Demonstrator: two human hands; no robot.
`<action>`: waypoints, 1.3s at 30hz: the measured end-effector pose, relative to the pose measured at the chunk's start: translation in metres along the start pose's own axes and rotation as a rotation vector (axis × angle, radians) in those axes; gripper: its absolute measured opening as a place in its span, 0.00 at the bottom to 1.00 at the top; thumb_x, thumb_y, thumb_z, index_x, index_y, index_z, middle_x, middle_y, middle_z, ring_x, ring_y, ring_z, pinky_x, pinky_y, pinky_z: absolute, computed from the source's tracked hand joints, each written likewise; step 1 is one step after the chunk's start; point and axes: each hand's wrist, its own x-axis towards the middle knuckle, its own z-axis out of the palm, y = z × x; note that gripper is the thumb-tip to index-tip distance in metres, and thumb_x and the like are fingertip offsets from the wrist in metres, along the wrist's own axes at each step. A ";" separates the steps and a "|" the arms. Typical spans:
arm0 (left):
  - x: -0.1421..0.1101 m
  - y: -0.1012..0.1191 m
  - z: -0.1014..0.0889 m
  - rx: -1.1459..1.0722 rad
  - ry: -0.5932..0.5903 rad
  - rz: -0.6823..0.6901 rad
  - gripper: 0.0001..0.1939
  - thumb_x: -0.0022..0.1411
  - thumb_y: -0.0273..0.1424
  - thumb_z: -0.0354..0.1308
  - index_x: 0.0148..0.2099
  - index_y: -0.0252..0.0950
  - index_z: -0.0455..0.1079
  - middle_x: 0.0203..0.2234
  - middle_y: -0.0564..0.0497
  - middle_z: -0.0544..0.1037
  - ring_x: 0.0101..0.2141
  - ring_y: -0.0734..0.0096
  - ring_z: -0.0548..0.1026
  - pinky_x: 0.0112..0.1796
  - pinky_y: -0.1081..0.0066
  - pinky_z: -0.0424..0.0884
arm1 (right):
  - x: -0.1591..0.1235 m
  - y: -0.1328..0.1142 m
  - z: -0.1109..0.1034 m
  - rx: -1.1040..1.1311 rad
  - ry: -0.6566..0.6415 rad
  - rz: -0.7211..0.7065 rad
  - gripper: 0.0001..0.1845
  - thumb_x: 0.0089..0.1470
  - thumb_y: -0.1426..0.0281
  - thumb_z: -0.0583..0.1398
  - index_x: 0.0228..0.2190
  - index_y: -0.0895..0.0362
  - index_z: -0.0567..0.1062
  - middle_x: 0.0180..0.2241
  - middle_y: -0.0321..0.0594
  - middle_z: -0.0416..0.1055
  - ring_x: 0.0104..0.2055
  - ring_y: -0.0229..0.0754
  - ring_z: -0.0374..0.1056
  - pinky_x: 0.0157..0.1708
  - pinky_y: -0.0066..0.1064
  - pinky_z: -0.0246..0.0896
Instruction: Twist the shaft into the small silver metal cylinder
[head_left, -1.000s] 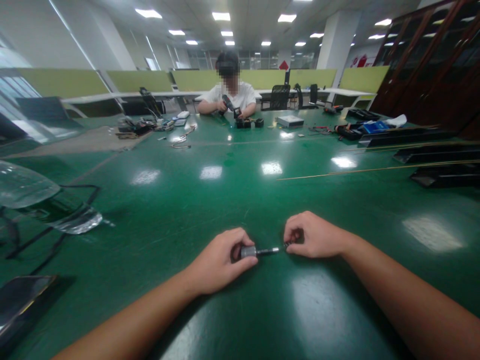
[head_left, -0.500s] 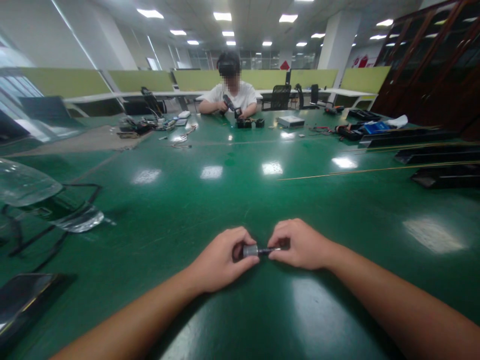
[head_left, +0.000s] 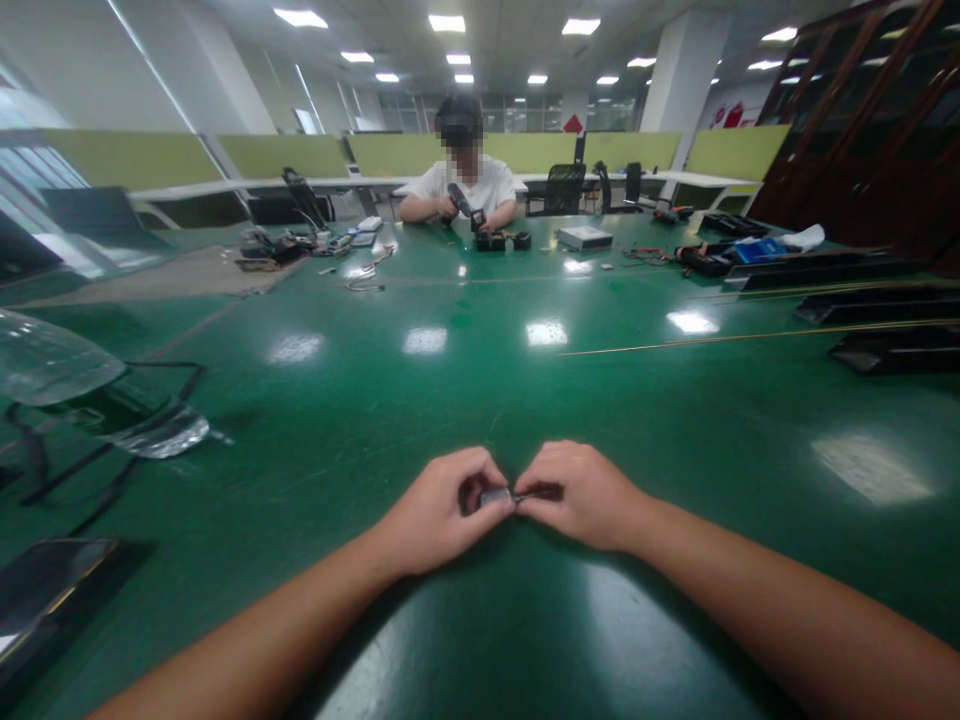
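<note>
Though illegible, green bottle label [head_left: 109, 406], with grey cylinder [head_left: 495, 496] in left hand [head_left: 439, 508]

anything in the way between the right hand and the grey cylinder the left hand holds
Nothing visible is in the way: the right hand pinches the dark shaft at the end of the grey cylinder, which the left hand holds. The plastic bottle is off to the left.

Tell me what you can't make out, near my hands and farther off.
All in the head view:
- Gray cylinder: partly covered by the left hand.
- Dark shaft: partly hidden by the fingers of the right hand.
- Bottle: cut off by the left edge; print too blurred to read.
- Flat dark device: cut off by the left edge.
- Black parts before the person opposite: too small to identify.
</note>
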 end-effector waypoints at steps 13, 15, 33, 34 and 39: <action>0.000 -0.003 0.002 0.028 0.013 0.013 0.08 0.56 0.32 0.62 0.38 0.35 0.69 0.29 0.53 0.71 0.29 0.71 0.69 0.30 0.73 0.62 | -0.002 -0.002 -0.002 -0.023 -0.011 0.016 0.06 0.51 0.71 0.64 0.34 0.56 0.78 0.31 0.38 0.75 0.36 0.40 0.67 0.38 0.31 0.60; 0.000 -0.003 0.003 0.028 0.014 0.016 0.08 0.57 0.32 0.62 0.38 0.35 0.69 0.29 0.53 0.71 0.29 0.71 0.69 0.30 0.73 0.62 | -0.002 -0.002 -0.002 -0.016 -0.016 0.020 0.06 0.51 0.71 0.64 0.34 0.56 0.78 0.31 0.38 0.75 0.36 0.40 0.67 0.38 0.31 0.60; -0.001 -0.003 0.002 0.028 0.014 -0.009 0.10 0.57 0.34 0.62 0.38 0.35 0.68 0.29 0.53 0.71 0.29 0.71 0.69 0.30 0.72 0.63 | -0.005 0.002 -0.011 -0.034 -0.050 0.076 0.05 0.48 0.71 0.65 0.31 0.55 0.78 0.29 0.36 0.75 0.34 0.39 0.67 0.38 0.32 0.57; -0.001 -0.002 0.002 0.021 0.012 -0.011 0.10 0.57 0.34 0.62 0.38 0.35 0.68 0.29 0.53 0.71 0.29 0.71 0.69 0.30 0.73 0.63 | -0.005 0.003 -0.011 -0.036 -0.050 0.080 0.05 0.47 0.71 0.65 0.31 0.55 0.78 0.29 0.36 0.75 0.34 0.39 0.67 0.37 0.31 0.57; -0.001 -0.002 0.002 0.026 0.008 -0.013 0.10 0.57 0.34 0.63 0.38 0.35 0.68 0.29 0.53 0.71 0.28 0.71 0.69 0.29 0.73 0.63 | -0.007 0.004 -0.017 -0.047 -0.076 0.115 0.05 0.46 0.71 0.65 0.30 0.55 0.78 0.28 0.34 0.74 0.33 0.38 0.67 0.37 0.31 0.56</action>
